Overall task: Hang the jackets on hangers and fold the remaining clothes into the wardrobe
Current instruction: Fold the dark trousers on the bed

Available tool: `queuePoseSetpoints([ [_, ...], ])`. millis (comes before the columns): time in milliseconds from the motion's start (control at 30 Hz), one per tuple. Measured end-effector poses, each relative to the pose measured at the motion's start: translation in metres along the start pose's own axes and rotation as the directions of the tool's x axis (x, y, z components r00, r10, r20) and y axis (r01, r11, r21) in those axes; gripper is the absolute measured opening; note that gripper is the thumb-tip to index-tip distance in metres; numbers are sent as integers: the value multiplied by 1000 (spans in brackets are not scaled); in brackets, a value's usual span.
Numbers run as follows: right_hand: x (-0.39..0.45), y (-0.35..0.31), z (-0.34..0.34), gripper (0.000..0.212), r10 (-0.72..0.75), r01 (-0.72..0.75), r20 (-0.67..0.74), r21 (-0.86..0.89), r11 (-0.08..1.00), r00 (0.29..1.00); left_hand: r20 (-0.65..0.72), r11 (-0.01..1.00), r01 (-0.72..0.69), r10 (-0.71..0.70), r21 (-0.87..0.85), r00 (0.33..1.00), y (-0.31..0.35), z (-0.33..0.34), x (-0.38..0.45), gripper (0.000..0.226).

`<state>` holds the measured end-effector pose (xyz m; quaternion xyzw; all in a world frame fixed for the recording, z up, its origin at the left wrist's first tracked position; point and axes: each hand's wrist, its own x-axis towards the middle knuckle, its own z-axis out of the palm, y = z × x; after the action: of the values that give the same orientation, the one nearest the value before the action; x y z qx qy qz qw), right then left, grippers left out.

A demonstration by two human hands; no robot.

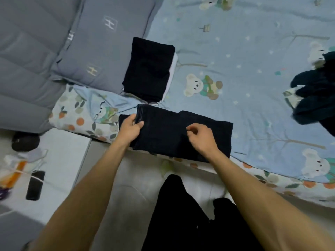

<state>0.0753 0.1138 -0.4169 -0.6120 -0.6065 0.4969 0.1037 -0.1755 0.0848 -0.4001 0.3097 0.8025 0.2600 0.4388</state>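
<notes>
At the near edge of the bed point(253, 51), on the blue bear-print sheet point(235, 84): dark jeans point(163, 131), already folded into a long band lying crosswise, stitched hem uppermost at the left end. Left hand point(129, 128) as grip, fingers and thumb pinching that hem edge; right hand point(201, 137) hanging over the middle of the band, fingers loosely curled, gripping nothing, contact with the cloth impossible to tell. Judged step: the last fold of the jeans. Best done by lifting the pinched end and carrying it rightward over the band, far corners matched before letting go; right palm flat at the intended crease as an anchor, then swept outward to press air and wrinkles away. Risk, as a guess: layers sliding apart if only the top ply sits in the pinch, so a deeper hold through all plies. Relative to the grip: bulk of the jeans stretching right from the left hand, passing under the right. Just beyond, a finished pile of folded dark clothes point(148, 69) beside the grey pillow point(101, 51); well apart at the right, a loose heap of dark garments point(315, 95) not yet folded.
</notes>
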Motion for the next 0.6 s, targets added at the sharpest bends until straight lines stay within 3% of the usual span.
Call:
queuePoseSetpoints([
  [133, 24, -42, 62, 23, 80, -78, 61, -37, 996, 995, 7, 991, 99, -99, -92, 995, -42, -50, 46, 19],
  [367, 64, -73, 142, 17, 203, -199, 72, -58, 978, 976, 113, 988, 148, -153, 51, 982, -105, -95, 122, 28],
  [433, 73, -72, 151, 18, 226, -220, 65, -88, 972, 972, 104, 972, 158, -178, 172, 979, -124, -92, 142, 31],
  [533, 80, -65, 157, 21, 254, -247, 43, -127, 961, 966, 84, 887, 180, -237, 424, 968, -146, -79, 153, 59],
  [600, 83, -60, 157, 24, 291, -285, 28, -128, 950, 956, 32, 851, 92, -126, 518, 991, -146, -66, 148, 67],
])
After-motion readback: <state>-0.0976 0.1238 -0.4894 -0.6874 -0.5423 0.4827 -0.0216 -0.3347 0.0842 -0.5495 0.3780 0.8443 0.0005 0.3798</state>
